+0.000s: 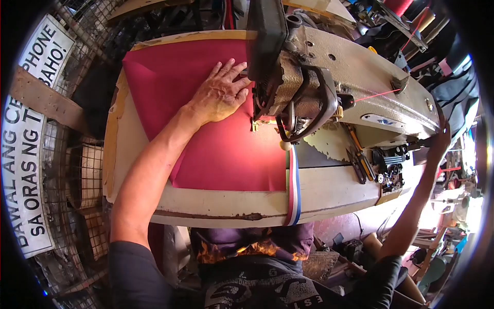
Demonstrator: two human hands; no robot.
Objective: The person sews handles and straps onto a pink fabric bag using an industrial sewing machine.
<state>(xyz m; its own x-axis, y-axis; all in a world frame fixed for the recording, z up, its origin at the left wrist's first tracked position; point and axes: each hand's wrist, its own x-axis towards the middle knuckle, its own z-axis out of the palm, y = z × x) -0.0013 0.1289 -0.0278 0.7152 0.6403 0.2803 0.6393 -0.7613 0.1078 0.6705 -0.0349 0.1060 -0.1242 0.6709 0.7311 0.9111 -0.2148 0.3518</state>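
Note:
Red fabric (206, 149) lies over the sewing table, its right part under the needle area of a sewing machine (360, 77). My left hand (220, 92) rests flat on the fabric, left of the machine head, fingers apart. At the machine's far right end is my right hand (441, 135), against the handwheel side; its fingers are mostly hidden. A striped ribbon (294, 190) in red, white and blue runs from beneath the presser area along the fabric's right edge and over the table's front edge. Red thread (378, 95) stretches along the machine arm.
Pliers or snips (356, 166) and a screwdriver-like tool (364, 157) lie right of the ribbon, beside small metal parts (392, 177). Lettered signs (31, 170) hang on wire mesh at the left. A red thread spool (399, 5) stands at the top right.

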